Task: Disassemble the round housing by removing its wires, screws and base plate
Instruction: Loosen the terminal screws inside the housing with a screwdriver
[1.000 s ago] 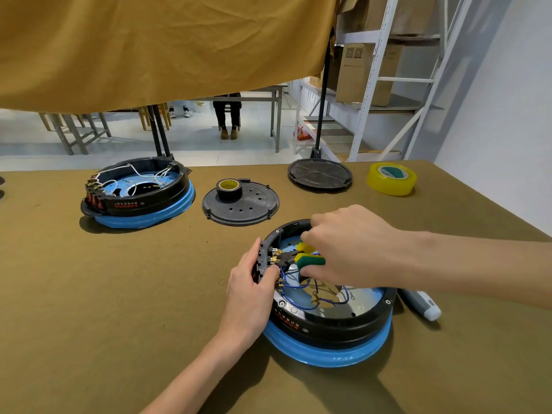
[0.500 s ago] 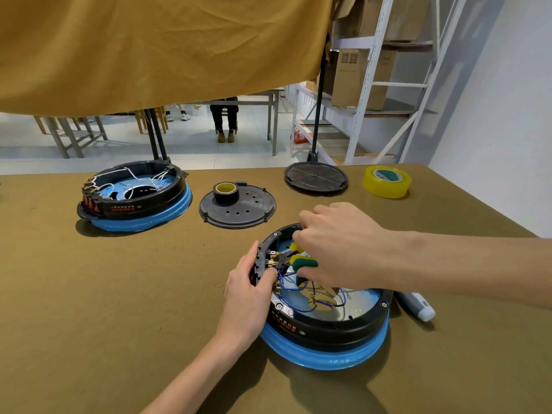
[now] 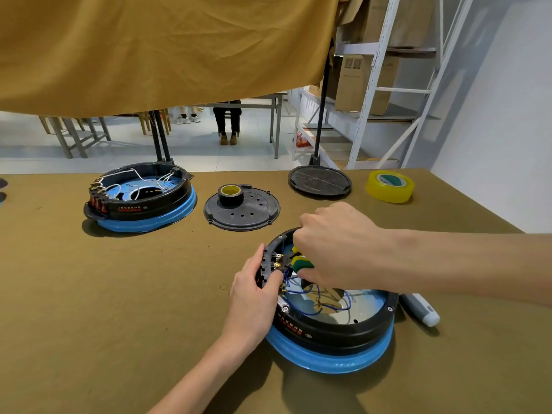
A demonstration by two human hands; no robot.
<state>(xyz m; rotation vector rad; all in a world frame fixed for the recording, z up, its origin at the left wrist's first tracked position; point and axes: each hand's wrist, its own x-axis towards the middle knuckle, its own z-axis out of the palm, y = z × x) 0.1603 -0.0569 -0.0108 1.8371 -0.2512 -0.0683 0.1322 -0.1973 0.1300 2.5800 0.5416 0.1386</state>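
A round black housing (image 3: 337, 330) on a blue ring sits near the front of the table, open at the top, with blue wires (image 3: 310, 294) looping inside. My left hand (image 3: 254, 294) grips its left rim at the terminal block. My right hand (image 3: 334, 243) grips green-and-yellow-handled pliers (image 3: 300, 261), whose jaws sit at the brass terminals on the left inner wall. My right hand hides most of the pliers.
A second housing (image 3: 140, 198) with white wires stands at the back left. A black base plate (image 3: 242, 209) carries a black tape roll (image 3: 230, 194). Another black disc (image 3: 319, 182) and yellow tape (image 3: 389, 186) lie at the back right. A grey-white tool (image 3: 419, 309) lies right of the housing.
Both hands stay at the terminal block; the pliers have shifted slightly. The camera view has tilted a little.
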